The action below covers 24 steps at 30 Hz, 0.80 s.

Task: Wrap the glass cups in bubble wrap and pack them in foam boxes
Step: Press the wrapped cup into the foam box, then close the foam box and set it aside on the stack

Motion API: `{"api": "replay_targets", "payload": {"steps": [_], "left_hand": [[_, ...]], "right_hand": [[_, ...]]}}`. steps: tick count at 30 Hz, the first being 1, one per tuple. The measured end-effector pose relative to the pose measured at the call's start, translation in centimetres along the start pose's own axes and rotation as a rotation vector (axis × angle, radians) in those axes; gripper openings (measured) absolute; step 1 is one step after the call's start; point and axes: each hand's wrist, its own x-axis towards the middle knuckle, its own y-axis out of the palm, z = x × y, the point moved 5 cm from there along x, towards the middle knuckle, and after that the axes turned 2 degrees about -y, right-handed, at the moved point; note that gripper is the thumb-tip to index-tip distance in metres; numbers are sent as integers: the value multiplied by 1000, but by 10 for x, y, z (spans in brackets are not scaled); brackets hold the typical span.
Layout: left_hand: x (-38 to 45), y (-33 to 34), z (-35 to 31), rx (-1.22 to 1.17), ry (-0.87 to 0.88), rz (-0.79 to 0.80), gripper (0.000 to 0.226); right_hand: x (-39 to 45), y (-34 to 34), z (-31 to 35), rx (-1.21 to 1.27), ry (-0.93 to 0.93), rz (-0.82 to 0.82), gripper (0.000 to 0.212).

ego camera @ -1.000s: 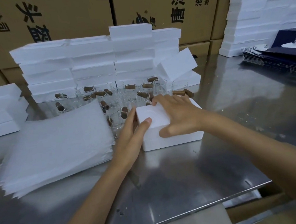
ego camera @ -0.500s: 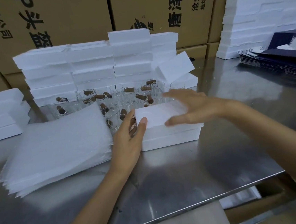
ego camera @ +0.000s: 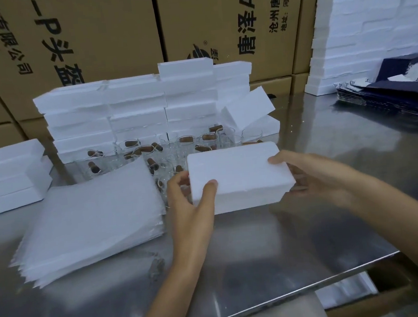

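Gripping a closed foam box (ego camera: 237, 176) at centre frame, the left hand (ego camera: 189, 203) clasps its near-left corner, thumb on top, while the right hand (ego camera: 314, 176) grasps its right end, above a steel table (ego camera: 262, 250), glass cups (ego camera: 166, 149) just behind.

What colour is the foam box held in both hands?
White, shown in the head view: the rectangular foam box.

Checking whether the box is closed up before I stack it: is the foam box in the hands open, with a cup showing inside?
No: the foam box, held by the left hand and right hand, shows only plain white faces.
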Motion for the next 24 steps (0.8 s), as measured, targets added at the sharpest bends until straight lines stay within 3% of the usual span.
{"api": "replay_targets", "payload": {"steps": [8, 11, 14, 17, 20, 21, 24], "left_hand": [[22, -9, -64, -297, 84, -63, 40], [36, -21, -76, -412, 48, -140, 52], [47, -31, -75, -605, -55, -191, 74], [59, -44, -76, -756, -103, -189, 84], [77, -80, -81, -747, -116, -262, 86], [84, -97, -83, -734, -114, -297, 85], [103, -157, -86, -714, -124, -472, 87]], "right_hand": [[-14, 20, 61, 302, -227, 119, 51], [-9, 49, 82, 385, -276, 46, 30], [-2, 94, 100, 395, -328, 12, 23], [6, 144, 111, 383, -319, 48, 34], [16, 184, 114, 295, -294, 106, 70], [19, 194, 114, 256, -274, 114, 70], [32, 212, 107, 228, -225, 140, 38]]}}
